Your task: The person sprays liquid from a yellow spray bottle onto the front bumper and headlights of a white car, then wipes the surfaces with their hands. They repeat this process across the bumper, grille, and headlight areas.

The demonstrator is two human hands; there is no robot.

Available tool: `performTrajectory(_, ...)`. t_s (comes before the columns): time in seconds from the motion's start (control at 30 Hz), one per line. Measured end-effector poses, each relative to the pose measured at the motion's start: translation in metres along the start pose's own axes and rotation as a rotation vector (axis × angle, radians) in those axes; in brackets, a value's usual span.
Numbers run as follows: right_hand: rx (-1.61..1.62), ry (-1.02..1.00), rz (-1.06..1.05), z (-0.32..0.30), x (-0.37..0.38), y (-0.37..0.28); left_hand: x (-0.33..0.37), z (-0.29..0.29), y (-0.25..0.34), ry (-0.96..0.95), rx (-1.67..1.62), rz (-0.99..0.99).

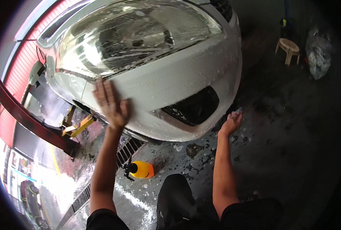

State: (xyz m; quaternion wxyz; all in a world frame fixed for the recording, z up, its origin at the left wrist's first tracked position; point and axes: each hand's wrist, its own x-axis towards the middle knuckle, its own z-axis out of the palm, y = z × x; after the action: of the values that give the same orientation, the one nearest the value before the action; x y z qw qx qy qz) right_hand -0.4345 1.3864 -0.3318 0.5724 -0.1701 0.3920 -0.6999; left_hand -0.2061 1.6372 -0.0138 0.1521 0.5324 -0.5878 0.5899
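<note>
The front corner of a white car (139, 94) stands before me, its paint wet and streaked with suds. My left hand (111, 103) lies against the bumper just under the large headlight (139, 34), fingers stretched out and slightly blurred. Off the car, to the right of the dark lower bumper opening (195, 106), is my right hand (232, 123). Its fingers are curled closed, and a small pale bluish bit shows at the fingertips, too small to name.
A yellow-orange spray bottle (142, 169) with a black top stands on the wet floor near a drain grate (129, 151). To the left are a red post (32, 119) and a yellow lift arm (80, 126). A small stool (288, 48) and a clear plastic bag (318, 53) sit at far right.
</note>
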Motion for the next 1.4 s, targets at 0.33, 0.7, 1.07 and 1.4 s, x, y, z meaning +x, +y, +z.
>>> performTrajectory(0.33,-0.519,-0.415,-1.040,0.154,-0.145,-0.134,-0.025,0.007,0.002,-0.030,-0.188,0.146)
performTrajectory(0.7,-0.530,-0.443,-1.151,0.200,-0.146,-0.165,-0.032,0.001,-0.061,0.011,-0.117,-0.421)
performTrajectory(1.07,-0.480,-0.679,-1.058,0.197,-0.029,-0.178,-0.023,0.006,-0.040,0.063,-0.114,-0.383)
performTrajectory(1.4,-0.356,-0.892,-1.062,0.299,0.077,-0.234,-0.029,0.001,-0.030,-0.013,0.064,-0.559)
